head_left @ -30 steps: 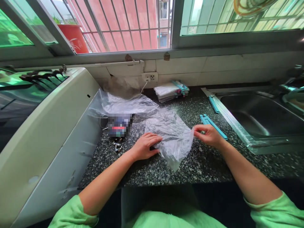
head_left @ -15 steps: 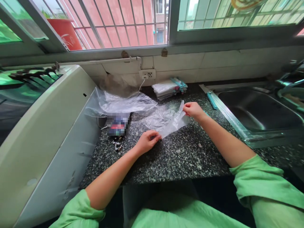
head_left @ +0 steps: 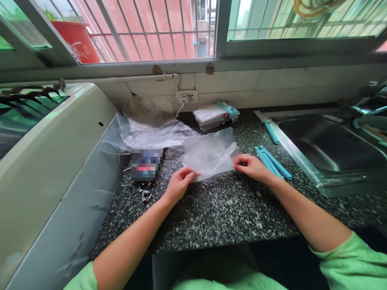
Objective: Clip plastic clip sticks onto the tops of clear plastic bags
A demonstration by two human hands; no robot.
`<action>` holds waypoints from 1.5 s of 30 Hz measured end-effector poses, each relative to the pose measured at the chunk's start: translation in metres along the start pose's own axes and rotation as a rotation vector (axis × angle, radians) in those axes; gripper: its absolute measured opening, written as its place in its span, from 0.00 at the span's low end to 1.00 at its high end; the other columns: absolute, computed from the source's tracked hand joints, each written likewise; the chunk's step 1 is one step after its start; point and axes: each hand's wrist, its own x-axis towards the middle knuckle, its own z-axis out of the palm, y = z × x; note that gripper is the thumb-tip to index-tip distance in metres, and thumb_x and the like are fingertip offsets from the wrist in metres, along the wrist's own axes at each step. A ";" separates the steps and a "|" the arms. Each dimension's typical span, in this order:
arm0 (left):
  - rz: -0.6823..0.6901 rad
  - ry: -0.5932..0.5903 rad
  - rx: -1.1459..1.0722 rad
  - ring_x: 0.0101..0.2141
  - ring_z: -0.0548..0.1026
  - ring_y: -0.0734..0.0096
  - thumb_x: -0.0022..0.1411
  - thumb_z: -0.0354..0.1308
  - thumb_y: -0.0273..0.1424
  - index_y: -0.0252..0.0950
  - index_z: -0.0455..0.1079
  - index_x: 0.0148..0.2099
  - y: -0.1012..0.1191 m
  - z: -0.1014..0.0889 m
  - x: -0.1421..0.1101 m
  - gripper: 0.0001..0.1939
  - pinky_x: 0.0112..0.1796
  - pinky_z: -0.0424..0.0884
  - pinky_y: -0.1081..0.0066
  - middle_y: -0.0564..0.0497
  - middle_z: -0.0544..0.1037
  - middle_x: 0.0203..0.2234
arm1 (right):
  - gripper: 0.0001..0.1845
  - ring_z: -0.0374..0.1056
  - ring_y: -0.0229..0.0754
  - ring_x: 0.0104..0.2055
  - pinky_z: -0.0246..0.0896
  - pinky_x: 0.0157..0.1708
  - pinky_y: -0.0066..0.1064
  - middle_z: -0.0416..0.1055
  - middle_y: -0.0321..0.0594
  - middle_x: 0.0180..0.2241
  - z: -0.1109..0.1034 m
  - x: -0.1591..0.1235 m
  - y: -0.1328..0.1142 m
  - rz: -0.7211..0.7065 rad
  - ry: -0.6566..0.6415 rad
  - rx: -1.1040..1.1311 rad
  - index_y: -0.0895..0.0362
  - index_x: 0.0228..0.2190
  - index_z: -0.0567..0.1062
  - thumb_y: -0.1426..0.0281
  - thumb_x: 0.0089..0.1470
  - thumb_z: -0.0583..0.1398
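A clear plastic bag [head_left: 210, 153] lies spread over the speckled dark countertop [head_left: 220, 213]. At its near left corner, my left hand [head_left: 180, 183] pinches the edge between thumb and fingers. My right hand [head_left: 249, 166] grips the near right corner the same way. Just beyond my right hand are several light-blue bag-sealing clips [head_left: 273, 162]. Behind the bag sits a stack of folded plastic bags [head_left: 211, 116] with blue clips on top. To the left, a larger heap of clear plastic [head_left: 151, 131] covers part of the counter.
A phone-like blurred object [head_left: 146, 165] and a beaded string [head_left: 146, 193] lie left of my left hand. At the right is a metal sink [head_left: 326, 141], with another blue clip [head_left: 271, 132] by its rim. A white appliance [head_left: 60, 161] borders the left side. A socket [head_left: 186, 96] is on the wall.
The bag has gone from folded and crumpled to spread flatter. My right hand has moved down toward me, uncovering the blue clips; my left hand shifted slightly left.
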 end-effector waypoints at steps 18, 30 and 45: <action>0.053 0.141 0.362 0.22 0.71 0.70 0.56 0.49 0.38 0.36 0.65 0.31 0.000 -0.005 0.006 0.11 0.29 0.65 0.71 0.53 0.73 0.18 | 0.13 0.63 0.37 0.27 0.50 0.27 0.27 0.70 0.39 0.25 -0.002 -0.009 -0.016 0.092 -0.153 -0.532 0.57 0.20 0.72 0.64 0.50 0.55; 0.099 0.138 0.539 0.22 0.65 0.75 0.54 0.52 0.30 0.32 0.62 0.52 -0.011 -0.008 0.007 0.22 0.31 0.62 0.72 0.57 0.68 0.19 | 0.12 0.64 0.38 0.27 0.45 0.23 0.28 0.71 0.39 0.27 -0.003 -0.016 -0.030 0.153 -0.229 -0.770 0.56 0.21 0.71 0.63 0.50 0.56; 0.092 0.104 0.372 0.20 0.63 0.77 0.53 0.53 0.31 0.32 0.65 0.48 -0.003 -0.012 0.004 0.18 0.27 0.59 0.75 0.60 0.64 0.17 | 0.06 0.63 0.42 0.34 0.58 0.32 0.31 0.70 0.42 0.30 0.001 -0.028 -0.024 -0.357 -0.206 -0.749 0.56 0.30 0.76 0.69 0.49 0.60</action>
